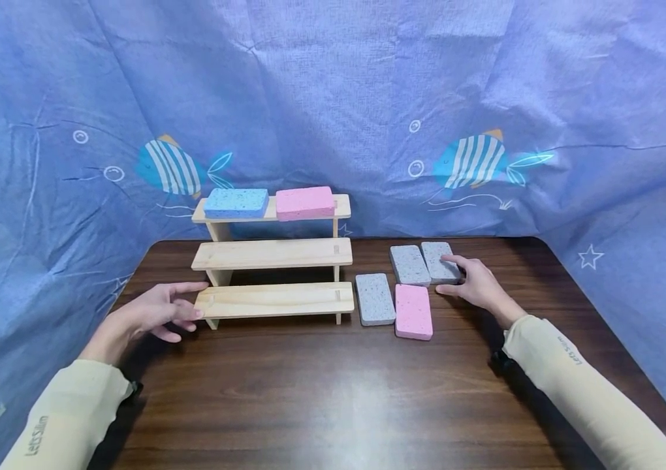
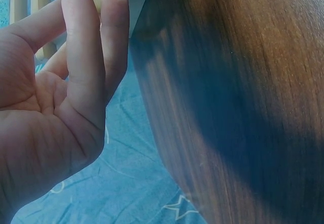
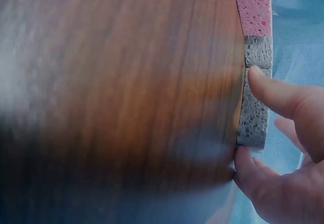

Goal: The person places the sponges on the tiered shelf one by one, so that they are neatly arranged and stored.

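In the head view my left hand (image 1: 159, 312) is at the left end of a stepped wooden rack (image 1: 274, 254), fingers extended around the lowest shelf's end; whether they press it is unclear. My right hand (image 1: 476, 284) is spread over the rightmost grey sponge (image 1: 439, 251), which lies flat on the table. Its index finger reaches over the top and its thumb is at the near edge. The right wrist view shows thumb and a finger near opposite ends of that grey sponge (image 3: 253, 110). Beside it lie a second grey sponge (image 1: 409, 264), a third grey sponge (image 1: 375, 299) and a pink sponge (image 1: 412, 312).
On the rack's top shelf sit a blue sponge (image 1: 236, 203) and another pink sponge (image 1: 305, 203). A dark wooden table (image 1: 309, 391) carries everything. Blue fish-print cloth (image 1: 333, 98) hangs behind and at both sides.
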Available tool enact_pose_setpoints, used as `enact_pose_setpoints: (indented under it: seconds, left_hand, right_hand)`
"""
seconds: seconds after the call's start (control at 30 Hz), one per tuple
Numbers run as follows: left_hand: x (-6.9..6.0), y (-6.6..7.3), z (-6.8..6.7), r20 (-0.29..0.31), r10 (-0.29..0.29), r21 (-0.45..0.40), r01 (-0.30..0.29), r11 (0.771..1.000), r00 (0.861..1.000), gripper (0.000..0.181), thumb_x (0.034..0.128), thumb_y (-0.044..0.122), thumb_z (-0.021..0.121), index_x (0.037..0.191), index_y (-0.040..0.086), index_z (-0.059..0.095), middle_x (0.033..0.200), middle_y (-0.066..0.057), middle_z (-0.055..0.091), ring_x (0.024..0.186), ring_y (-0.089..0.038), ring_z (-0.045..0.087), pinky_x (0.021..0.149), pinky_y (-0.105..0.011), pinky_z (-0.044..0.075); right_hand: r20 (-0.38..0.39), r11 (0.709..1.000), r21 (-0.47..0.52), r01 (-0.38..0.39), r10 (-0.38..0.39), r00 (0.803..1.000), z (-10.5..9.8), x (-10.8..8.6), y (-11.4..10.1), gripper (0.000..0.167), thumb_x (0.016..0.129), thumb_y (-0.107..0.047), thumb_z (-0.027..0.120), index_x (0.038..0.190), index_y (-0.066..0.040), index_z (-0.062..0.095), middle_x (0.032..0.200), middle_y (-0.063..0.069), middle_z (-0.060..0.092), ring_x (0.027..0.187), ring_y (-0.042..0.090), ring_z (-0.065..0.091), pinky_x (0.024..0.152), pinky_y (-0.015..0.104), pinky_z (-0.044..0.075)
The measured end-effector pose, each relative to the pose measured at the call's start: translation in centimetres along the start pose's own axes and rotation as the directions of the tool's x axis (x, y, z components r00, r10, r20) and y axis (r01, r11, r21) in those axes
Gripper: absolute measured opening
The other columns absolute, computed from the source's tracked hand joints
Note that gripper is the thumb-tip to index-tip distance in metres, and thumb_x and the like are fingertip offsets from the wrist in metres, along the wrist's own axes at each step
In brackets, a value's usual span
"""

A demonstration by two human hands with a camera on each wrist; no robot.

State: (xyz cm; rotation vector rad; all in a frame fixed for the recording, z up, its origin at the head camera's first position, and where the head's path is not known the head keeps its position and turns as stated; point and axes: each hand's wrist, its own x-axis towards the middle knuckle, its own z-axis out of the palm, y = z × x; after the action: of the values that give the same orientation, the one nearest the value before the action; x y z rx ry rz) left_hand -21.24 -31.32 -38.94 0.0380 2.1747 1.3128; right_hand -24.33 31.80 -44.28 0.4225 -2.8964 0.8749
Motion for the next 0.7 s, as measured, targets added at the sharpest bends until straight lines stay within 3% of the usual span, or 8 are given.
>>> enact_pose_setpoints:
  seconds: [0.1, 0.7]
  left_hand:
    - [-0.1, -0.1, 0.0, 0.002, 0.001, 0.002, -0.001, 1.000, 1.000, 0.082, 0.0958, 0.015, 0.072, 0.160, 0.002, 0.022, 0.116, -0.018, 0.070, 0.087, -0.023, 0.070, 0.060, -0.039, 0.060]
    - [0.1, 0.0, 0.0, -0.006, -0.010, 0.000, 0.010, 1.000, 1.000, 0.081, 0.0956, 0.015, 0.072, 0.160, 0.003, 0.024, 0.114, -0.017, 0.070, 0.086, -0.022, 0.070, 0.060, -0.038, 0.060]
  right_hand:
    - [-0.019, 1.000, -0.015, -0.012, 0.012, 1.000, 0.3, 0.1, 0.0, 0.067, 0.083, -0.022, 0.086, 0.138, 0.003, 0.058, 0.134, 0.029, 0.059, 0.121, 0.048, 0.054, 0.098, 0.063, 0.042]
    - [-0.018, 0.988, -0.077, -0.137, 0.137, 0.990, 1.0, 1.4, -0.9, 0.076, 0.088, -0.049, 0.078, 0.140, 0.002, 0.056, 0.136, 0.030, 0.057, 0.129, 0.051, 0.043, 0.109, 0.065, 0.028]
